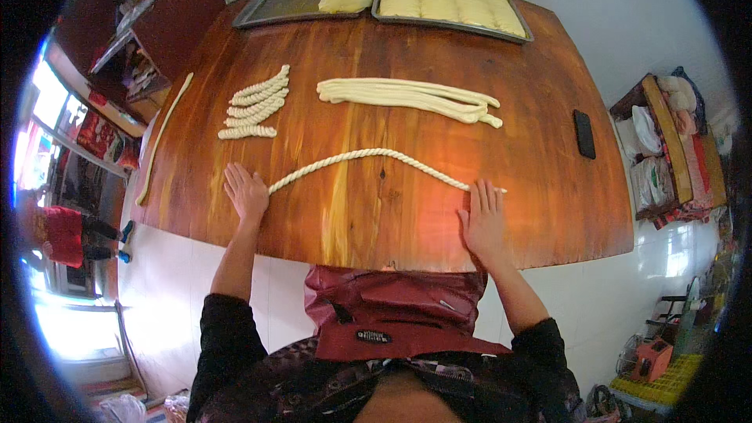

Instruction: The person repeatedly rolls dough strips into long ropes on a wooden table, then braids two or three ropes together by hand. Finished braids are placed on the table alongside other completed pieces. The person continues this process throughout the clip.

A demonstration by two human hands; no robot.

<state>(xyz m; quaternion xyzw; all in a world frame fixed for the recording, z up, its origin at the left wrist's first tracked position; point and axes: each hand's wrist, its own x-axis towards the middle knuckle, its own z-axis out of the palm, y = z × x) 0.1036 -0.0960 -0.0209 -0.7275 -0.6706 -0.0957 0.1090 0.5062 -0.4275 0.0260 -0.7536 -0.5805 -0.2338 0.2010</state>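
Note:
A long rope of twisted dough arches across the wooden table in front of me. My left hand lies flat, palm down, at its left end, and the tip there is hidden under it. Across from it, my right hand rests flat with the fingertips over the rope's right part; a thin end pokes out beyond them. Neither hand is closed around the dough. Several short twisted dough pieces lie beyond my left hand. A bundle of smooth dough strips lies past the arch.
One thin dough strip lies along the table's left edge. At the far edge stand a metal tray with a covered pale slab and another tray full of dough. A black phone lies right. A person stands left.

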